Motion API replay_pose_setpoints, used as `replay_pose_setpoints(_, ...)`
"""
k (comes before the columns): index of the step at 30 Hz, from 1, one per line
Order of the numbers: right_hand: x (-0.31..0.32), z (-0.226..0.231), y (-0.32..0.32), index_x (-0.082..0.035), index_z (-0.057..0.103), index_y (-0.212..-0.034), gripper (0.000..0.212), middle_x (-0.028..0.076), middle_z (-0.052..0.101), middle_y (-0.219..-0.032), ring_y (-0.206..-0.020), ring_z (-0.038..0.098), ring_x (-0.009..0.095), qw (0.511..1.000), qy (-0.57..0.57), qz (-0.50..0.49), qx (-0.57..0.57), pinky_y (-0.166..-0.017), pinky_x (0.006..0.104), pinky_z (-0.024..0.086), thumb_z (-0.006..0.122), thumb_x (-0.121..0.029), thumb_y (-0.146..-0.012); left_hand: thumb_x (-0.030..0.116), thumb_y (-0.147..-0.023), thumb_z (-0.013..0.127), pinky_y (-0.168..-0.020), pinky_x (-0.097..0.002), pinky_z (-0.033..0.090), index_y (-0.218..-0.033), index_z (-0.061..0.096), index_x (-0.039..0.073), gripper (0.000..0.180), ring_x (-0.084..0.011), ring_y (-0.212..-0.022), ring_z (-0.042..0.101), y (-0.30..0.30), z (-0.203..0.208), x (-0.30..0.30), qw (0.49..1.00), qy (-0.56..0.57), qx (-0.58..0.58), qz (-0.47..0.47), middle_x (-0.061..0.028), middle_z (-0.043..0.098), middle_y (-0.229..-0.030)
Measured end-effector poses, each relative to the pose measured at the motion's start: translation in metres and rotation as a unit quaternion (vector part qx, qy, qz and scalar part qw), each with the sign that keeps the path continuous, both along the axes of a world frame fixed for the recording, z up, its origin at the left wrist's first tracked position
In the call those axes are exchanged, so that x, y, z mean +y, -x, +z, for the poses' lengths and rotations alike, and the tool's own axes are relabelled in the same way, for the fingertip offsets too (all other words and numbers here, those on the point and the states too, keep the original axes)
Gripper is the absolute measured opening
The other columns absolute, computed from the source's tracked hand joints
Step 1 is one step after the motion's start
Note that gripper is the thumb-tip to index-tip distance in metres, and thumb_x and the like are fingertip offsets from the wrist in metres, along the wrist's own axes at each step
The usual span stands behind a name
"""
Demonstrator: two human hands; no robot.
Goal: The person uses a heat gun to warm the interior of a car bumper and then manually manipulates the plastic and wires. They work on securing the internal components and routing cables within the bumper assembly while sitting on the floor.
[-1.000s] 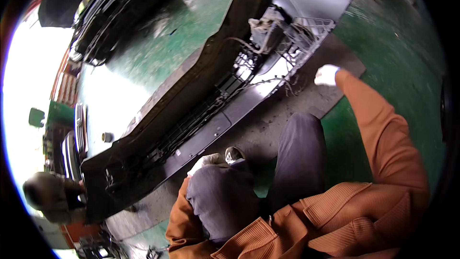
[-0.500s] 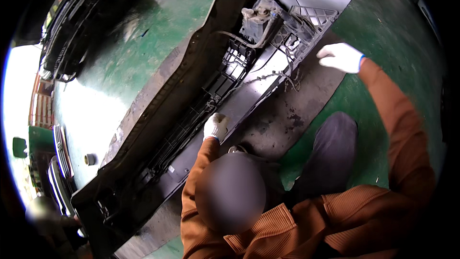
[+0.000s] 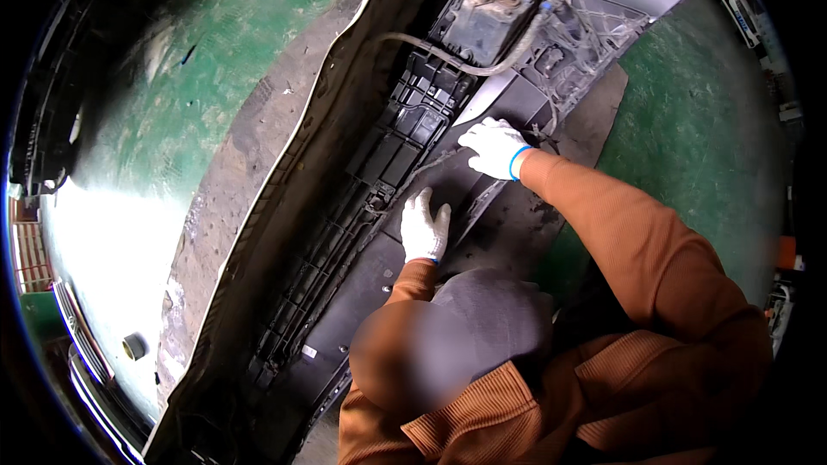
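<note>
A long dark bumper cover (image 3: pixel 508 108) lies with its inner side up, slanting from lower left to upper right in front of me. A thin wiring harness (image 3: pixel 428 165) runs along it. My right hand (image 3: pixel 494 148), in a white glove, is over the harness with its fingers curled around it. Nearer to me, my left hand (image 3: pixel 424 228), also gloved, rests against the inner panel, fingers and thumb apart. Black plastic slatted parts (image 3: pixel 413 125) line the middle of the bumper. Toward its far end sits a dusty grey box-shaped unit (image 3: pixel 484 21) with a hose (image 3: pixel 439 53).
Beneath the bumper a worn grey mat (image 3: pixel 250 120) covers part of the green floor (image 3: pixel 258 26). Another black car part (image 3: pixel 52 77) stands at the far left. Bumper-like strips (image 3: pixel 82 331) and a small round can (image 3: pixel 133 346) lie at lower left.
My right hand has moved left, from beyond the bumper's edge onto the harness. The left hand has opened from a fist and shifted slightly right. The view has moved closer to the bumper.
</note>
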State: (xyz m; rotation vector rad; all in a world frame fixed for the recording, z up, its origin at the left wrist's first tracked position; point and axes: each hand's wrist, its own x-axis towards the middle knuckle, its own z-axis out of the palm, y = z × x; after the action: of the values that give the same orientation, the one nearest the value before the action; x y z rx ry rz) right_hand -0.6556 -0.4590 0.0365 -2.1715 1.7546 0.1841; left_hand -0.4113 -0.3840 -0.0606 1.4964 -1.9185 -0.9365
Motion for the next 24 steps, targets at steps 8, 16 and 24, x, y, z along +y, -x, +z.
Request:
replay_pose_setpoints(8,-0.034,-0.018,0.002,-0.012,0.074,-0.114,0.03,0.017,0.074,-0.115,-0.111,0.069,0.04,0.981,-0.191,0.017,0.009,-0.098,0.0492,0.054,0.066,-0.023,-0.088,0.024,-0.09,0.079,-0.118,-0.051,0.042,-0.15,0.048,-0.002,0.073,-0.0468,-0.14,0.049,0.001,0.016,-0.017,0.998,0.035,0.05,-0.01,-0.0296,0.049,-0.15)
replay_pose_setpoints(16,-0.058,0.048,-0.02,-0.013,0.073,-0.107,0.022,0.016,0.075,-0.103,-0.099,0.071,0.038,0.982,-0.189,0.014,-0.022,-0.087,0.0486,0.055,0.065,-0.025,-0.091,0.021,-0.092,0.077,-0.116,-0.0524,0.043,-0.15,0.049,-0.003,0.069,-0.0486,-0.138,0.05,-0.001,0.005,-0.035,0.999,0.028,0.034,0.011,-0.0314,0.051,-0.148)
replay_pose_setpoints(24,-0.065,0.018,-0.016,-0.014,0.072,-0.109,0.026,0.013,0.074,-0.106,-0.102,0.071,0.037,0.997,-0.078,0.007,-0.017,-0.088,0.0507,0.056,0.061,-0.035,-0.099,0.021,-0.093,0.075,-0.12,-0.0531,0.038,-0.155,0.045,-0.003,0.073,-0.0484,-0.143,0.046,0.015,-0.002,-0.028,0.999,0.032,0.012,0.042,-0.0318,0.047,-0.153)
